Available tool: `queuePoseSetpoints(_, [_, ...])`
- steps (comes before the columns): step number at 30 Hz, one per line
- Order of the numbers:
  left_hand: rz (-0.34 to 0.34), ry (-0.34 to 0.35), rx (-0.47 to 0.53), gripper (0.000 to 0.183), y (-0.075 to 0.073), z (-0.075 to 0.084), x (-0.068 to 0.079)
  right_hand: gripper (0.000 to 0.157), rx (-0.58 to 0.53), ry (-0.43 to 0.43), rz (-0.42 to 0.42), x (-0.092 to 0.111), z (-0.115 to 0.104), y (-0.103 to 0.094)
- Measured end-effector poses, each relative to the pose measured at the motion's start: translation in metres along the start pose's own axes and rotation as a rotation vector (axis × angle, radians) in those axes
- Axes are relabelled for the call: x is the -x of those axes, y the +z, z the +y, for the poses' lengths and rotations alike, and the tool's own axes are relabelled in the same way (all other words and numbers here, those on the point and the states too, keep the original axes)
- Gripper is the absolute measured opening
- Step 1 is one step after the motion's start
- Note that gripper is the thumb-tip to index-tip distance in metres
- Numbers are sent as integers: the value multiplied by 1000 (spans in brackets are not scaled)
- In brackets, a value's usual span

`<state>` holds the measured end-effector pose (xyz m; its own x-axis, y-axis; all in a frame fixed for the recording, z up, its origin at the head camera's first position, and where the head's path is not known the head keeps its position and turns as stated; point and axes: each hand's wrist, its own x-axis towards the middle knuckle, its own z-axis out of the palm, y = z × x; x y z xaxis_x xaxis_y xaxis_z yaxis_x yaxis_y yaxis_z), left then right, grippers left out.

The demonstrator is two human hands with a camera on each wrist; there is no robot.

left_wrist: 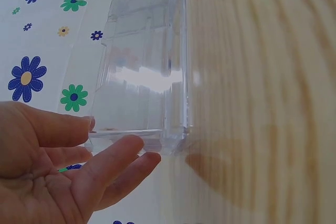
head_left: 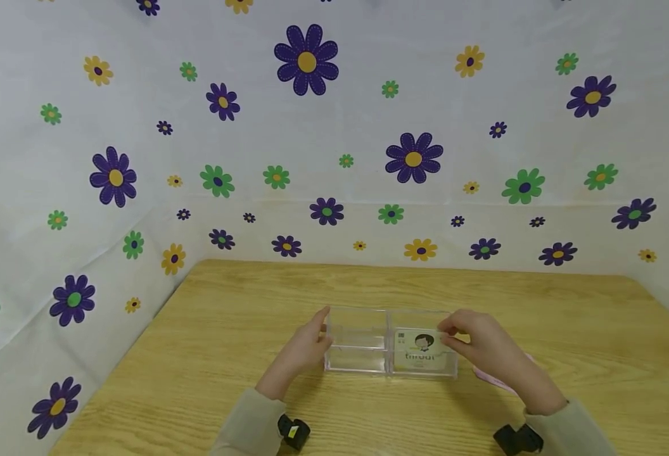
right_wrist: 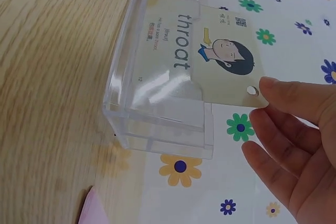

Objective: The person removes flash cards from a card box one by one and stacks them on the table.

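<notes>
A clear plastic box [head_left: 357, 360] with two side-by-side compartments lies on the table. My left hand [head_left: 306, 345] holds the box's left end, its fingertips around the end wall in the left wrist view. Flash cards [right_wrist: 181, 51] stand in the right compartment; the front one reads "throat" and has a drawing of a dark-haired head. With thumb and forefinger, my right hand [right_wrist: 294, 124] pinches the holed top corner of that card, whose upper part sticks out above the box's front wall. The left compartment holds no cards.
On the wooden table [head_left: 243, 297], a pink flat thing [head_left: 494, 379] lies right of the box, partly hidden beneath my right forearm. A white flower-print cloth [head_left: 346, 114] hangs behind and along the sides.
</notes>
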<state>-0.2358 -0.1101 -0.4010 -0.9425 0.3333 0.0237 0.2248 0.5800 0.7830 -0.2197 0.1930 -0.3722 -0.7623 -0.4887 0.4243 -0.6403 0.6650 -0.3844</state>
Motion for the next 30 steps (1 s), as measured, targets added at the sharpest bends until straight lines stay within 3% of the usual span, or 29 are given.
queuePoseSetpoints(21, [-9,1,-32,54,4,-4,1,14,29,-5,-33,4,0,4])
queuePoseSetpoints(30, [9,-11,-34,54,2,-3,-4,8,67,95,22,-2,1,1])
